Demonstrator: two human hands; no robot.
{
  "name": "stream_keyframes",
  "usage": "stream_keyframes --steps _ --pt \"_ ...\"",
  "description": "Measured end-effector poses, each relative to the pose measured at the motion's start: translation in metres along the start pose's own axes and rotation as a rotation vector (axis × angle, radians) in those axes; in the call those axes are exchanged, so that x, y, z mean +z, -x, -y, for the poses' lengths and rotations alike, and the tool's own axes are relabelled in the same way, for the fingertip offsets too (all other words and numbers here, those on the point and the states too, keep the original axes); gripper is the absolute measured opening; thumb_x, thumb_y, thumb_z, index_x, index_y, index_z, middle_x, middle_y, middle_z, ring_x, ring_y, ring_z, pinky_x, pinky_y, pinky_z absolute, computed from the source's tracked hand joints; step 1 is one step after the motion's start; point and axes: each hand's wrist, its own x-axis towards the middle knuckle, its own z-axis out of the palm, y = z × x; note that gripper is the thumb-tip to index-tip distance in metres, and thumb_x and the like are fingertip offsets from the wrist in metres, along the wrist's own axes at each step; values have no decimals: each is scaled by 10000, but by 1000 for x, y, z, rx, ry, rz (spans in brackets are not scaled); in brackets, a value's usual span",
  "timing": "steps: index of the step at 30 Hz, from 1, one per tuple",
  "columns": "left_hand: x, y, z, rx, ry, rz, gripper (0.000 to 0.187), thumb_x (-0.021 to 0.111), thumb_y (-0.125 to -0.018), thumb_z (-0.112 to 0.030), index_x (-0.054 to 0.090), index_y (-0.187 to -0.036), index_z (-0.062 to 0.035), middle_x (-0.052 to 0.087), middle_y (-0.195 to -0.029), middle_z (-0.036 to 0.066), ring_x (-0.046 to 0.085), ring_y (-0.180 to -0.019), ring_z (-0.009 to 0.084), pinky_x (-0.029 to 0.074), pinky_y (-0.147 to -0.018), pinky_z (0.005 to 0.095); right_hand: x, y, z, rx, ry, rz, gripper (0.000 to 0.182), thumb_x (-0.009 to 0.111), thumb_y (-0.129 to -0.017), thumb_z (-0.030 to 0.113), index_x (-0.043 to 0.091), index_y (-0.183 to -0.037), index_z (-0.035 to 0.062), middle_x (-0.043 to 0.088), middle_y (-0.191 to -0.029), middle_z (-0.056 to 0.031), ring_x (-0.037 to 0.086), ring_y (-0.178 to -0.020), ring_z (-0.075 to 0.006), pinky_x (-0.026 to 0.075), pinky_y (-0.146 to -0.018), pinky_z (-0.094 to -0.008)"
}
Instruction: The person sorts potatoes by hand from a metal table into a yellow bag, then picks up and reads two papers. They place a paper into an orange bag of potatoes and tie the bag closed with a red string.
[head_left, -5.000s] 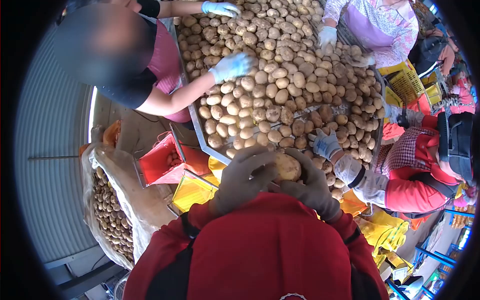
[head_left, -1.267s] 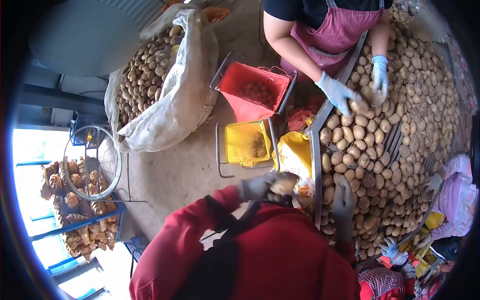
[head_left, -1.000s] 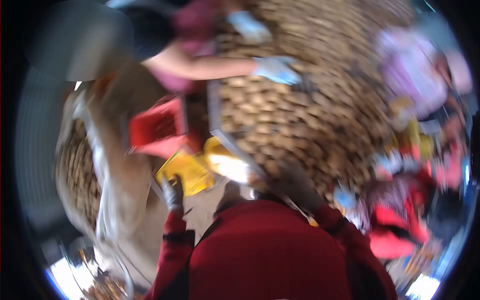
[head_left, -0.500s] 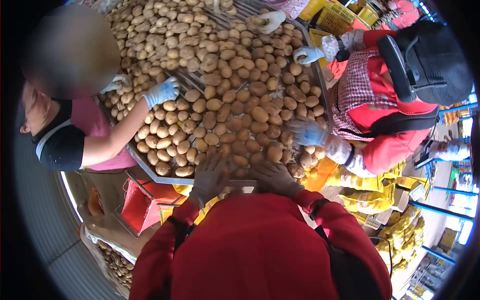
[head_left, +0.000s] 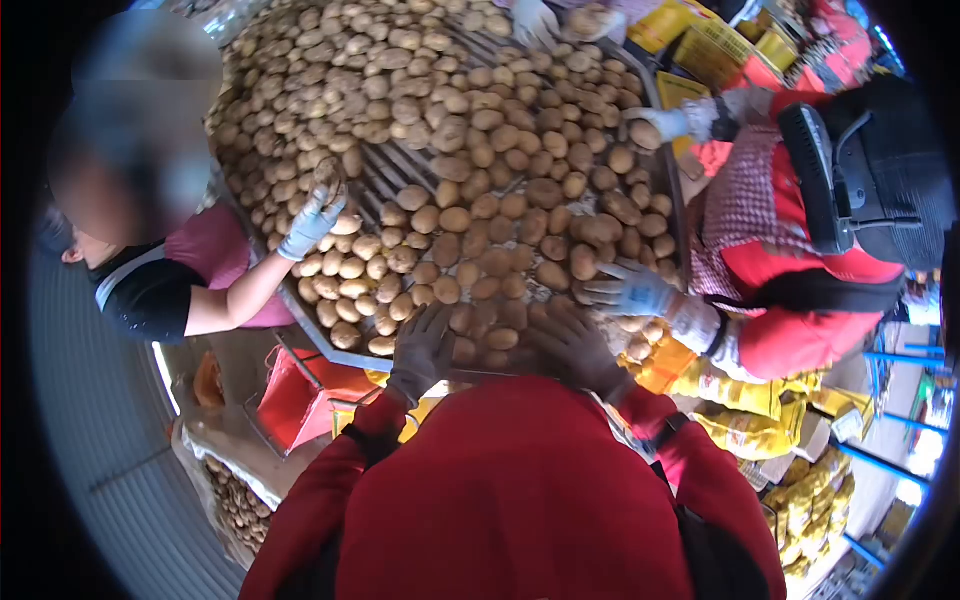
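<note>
Potatoes [head_left: 455,219] cover a large metal sorting table [head_left: 340,357] in front of me. My left hand [head_left: 424,345], in a grey glove, lies at the near edge with its fingers stretched forward against the potatoes. On the other side of a small group of potatoes [head_left: 502,339], my right hand [head_left: 572,343] reaches over the same edge, also gloved, its fingers spread and flat. Neither hand is wrapped around a potato. Shade over the near edge makes the fingertips dim.
At the left a co-worker's gloved hand [head_left: 314,222] holds a potato. Another co-worker's hands [head_left: 640,292] work at the right edge, and more gloved hands [head_left: 535,22] are at the far side. A red bin [head_left: 310,400] stands below left; yellow sacks [head_left: 750,430] lie at right.
My view has shifted slightly. My hands stay at the near edge, with my right hand a little further right. The left co-worker's hand has lifted a potato.
</note>
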Motion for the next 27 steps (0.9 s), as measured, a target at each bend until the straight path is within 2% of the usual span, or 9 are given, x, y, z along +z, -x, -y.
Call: stream_keyframes --steps 3,7,11,16,18,22,24,25,27 --pt "-3 21 11 -35 -126 170 584 655 -898 -269 543 -1439 -80 545 -1461 207 461 -1392 435 372 -1153 514 -25 -116 5 316 50 288 549 660 -878 203 558 -1404 84 516 -1488 -169 474 -1375 -406 366 -1130 -567" --pt "-15 32 14 -188 -25 224 624 655 -901 -274 508 -1470 -62 476 -1524 245 400 -1441 457 343 -1173 551 58 -92 -54 331 350 -54 553 630 -917 250 527 -1431 71 509 -1489 -171 436 -1396 -417 341 -1140 -571" --pt "-20 11 6 -337 -60 167 745 660 -907 -361 398 -1549 -90 390 -1589 240 337 -1486 431 282 -1199 576 42 -11 -27 230 313 130 539 632 -924 280 540 -1418 87 524 -1469 -158 448 -1387 -417 372 -1122 -561" --pt "23 -53 -47 -90 18 479 755 685 -892 -409 415 -1544 -141 352 -1600 228 314 -1499 419 290 -1192 565 16 31 -21 137 278 226 498 668 -893 282 594 -1357 113 560 -1444 -112 498 -1336 -410 424 -1070 -556" --pt "76 -30 -45 241 3 234 712 693 -884 -399 462 -1510 -153 372 -1584 220 321 -1494 419 306 -1182 564 0 26 -19 185 150 269 479 683 -871 256 613 -1323 117 590 -1408 -96 532 -1296 -392 450 -1045 -534" --pt "50 -43 -70 242 277 370 648 700 -889 -367 513 -1461 -126 473 -1499 199 382 -1462 389 353 -1163 525 -6 -52 -49 116 22 252 495 671 -877 122 593 -1366 128 639 -1327 -126 636 -1146 -365 524 -950 -443" --pt "38 -55 -56 191 569 529 644 695 -901 -374 514 -1457 -105 511 -1467 191 404 -1450 372 364 -1163 485 2 -120 -62 132 -3 153 545 663 -879 132 551 -1411 102 578 -1411 -168 579 -1245 -378 502 -1001 -456" --pt "27 -57 -48 156 346 625 642 693 -925 -345 494 -1479 -88 526 -1469 189 448 -1426 337 393 -1145 450 -2 -153 -57 164 -11 104 570 658 -883 154 523 -1432 79 539 -1447 -186 535 -1299 -388 472 -1043 -481" --pt "-10 -39 -25 -116 443 506 575 692 -960 -268 517 -1460 -45 585 -1430 182 559 -1329 274 469 -1071 393 19 -183 -41 236 106 125 613 649 -891 189 478 -1462 45 478 -1498 -212 463 -1375 -409 415 -1103 -526"
